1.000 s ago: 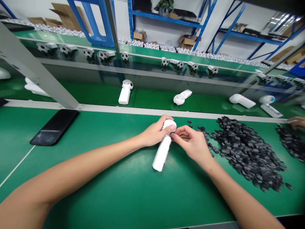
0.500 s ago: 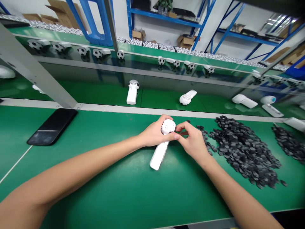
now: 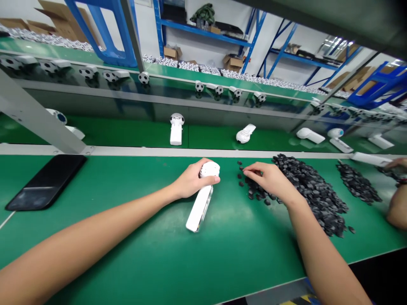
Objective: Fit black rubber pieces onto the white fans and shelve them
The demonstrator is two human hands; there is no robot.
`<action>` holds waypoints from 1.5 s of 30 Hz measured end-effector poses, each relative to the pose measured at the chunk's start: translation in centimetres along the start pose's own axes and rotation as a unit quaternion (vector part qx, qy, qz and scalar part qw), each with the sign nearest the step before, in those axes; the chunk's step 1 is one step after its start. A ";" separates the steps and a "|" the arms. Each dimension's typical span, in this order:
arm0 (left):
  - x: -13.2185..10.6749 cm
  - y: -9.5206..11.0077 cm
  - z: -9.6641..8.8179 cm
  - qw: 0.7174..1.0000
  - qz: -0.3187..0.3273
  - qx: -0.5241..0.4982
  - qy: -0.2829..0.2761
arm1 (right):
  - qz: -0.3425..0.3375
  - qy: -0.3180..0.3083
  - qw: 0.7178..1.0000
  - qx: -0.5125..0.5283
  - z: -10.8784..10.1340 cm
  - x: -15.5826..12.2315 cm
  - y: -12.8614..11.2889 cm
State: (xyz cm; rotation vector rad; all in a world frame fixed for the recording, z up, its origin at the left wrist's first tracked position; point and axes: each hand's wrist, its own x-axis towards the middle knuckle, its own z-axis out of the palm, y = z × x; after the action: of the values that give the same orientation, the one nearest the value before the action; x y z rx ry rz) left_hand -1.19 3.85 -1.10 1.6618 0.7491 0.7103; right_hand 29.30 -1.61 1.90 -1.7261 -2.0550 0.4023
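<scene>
My left hand (image 3: 190, 180) is closed around the head of a white handheld fan (image 3: 199, 207), thumb across its front and fingers curled behind; the fan's handle slants down toward me, its end by the green worktop (image 3: 104, 250). My right hand (image 3: 270, 180) is apart from the fan, fingers close together and reaching left, tips at a loose scatter of small black pieces (image 3: 251, 188); I cannot tell whether they pinch one. Just behind that hand lies a big heap of the same pieces (image 3: 310, 188); a smaller heap (image 3: 358, 183) lies farther right. A black phone (image 3: 46, 182) lies well to my left. At the far right, a co-worker's hand (image 3: 399, 163) is near a white fan handle (image 3: 370, 159). A grey rail (image 3: 197, 152) runs along the far edge of the worktop; beyond it, a second green belt (image 3: 216, 140) carries more white fans (image 3: 177, 129), and a grey strut (image 3: 34, 123) cuts across my view on the left. Farther back stand blue shelves (image 3: 203, 29) with cardboard boxes (image 3: 232, 62).
</scene>
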 end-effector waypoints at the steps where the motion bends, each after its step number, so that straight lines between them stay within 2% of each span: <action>1: 0.0 0.0 0.0 1.000 0.000 -0.007 -0.002 | -0.008 -0.011 1.000 -0.008 0.2 0.0 0.0; 5: 0.1 0.0 0.0 0.997 -0.015 -0.068 0.031 | -0.012 -0.032 0.998 -0.049 1.0 0.2 -0.4; 8: 0.1 0.5 0.4 0.989 -0.025 -0.135 0.047 | 0.013 -0.018 0.999 -0.040 1.3 0.4 -0.9; 11: -0.2 1.5 1.2 0.975 -0.008 -0.218 0.047 | 0.081 -0.005 0.990 0.116 1.3 0.4 -1.8; 13: -0.7 2.4 1.8 0.967 0.003 -0.250 0.053 | 0.123 -0.007 0.955 0.269 1.2 0.1 -2.8; 15: -1.2 3.4 2.3 0.971 0.024 -0.227 0.068 | 0.131 -0.004 0.915 0.382 1.2 -0.5 -4.3; 17: -1.8 4.3 2.6 0.983 0.057 -0.150 0.091 | 0.106 0.008 0.891 0.442 1.4 -1.2 -6.1; 20: -2.5 5.3 3.1 0.990 0.104 -0.030 0.092 | 0.052 0.026 0.869 0.492 1.9 -2.1 -8.6; 22: -2.8 5.5 3.3 0.989 0.121 0.012 0.082 | 0.040 0.035 0.862 0.504 2.3 -2.6 -9.9; 26: -3.1 5.5 3.4 0.985 0.141 0.057 0.076 | 0.052 0.040 0.867 0.494 2.6 -3.0 -11.1; 29: -3.1 5.4 3.5 0.984 0.146 0.083 0.067 | 0.056 0.058 0.884 0.461 2.4 -3.2 -11.2; 33: -2.6 5.2 3.8 0.983 0.131 0.090 0.089 | 0.059 0.087 0.910 0.401 2.0 -3.3 -11.0; 38: -2.0 4.7 4.2 0.980 0.139 0.096 0.105 | 0.073 0.082 0.921 0.374 2.0 -3.2 -10.5; 41: -2.0 4.8 4.1 0.980 0.146 0.090 0.098 | 0.046 0.074 0.929 0.359 2.0 -3.1 -10.5; 45: -1.9 5.4 3.1 0.990 0.107 0.048 0.074 | -0.032 0.013 0.944 0.328 1.0 -2.6 -9.1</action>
State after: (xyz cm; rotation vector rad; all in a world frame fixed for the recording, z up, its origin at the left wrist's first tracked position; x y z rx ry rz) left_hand 0.65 -0.48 3.48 1.8102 0.7253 0.9701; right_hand 21.33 -5.77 5.02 -1.2422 -1.6766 0.9136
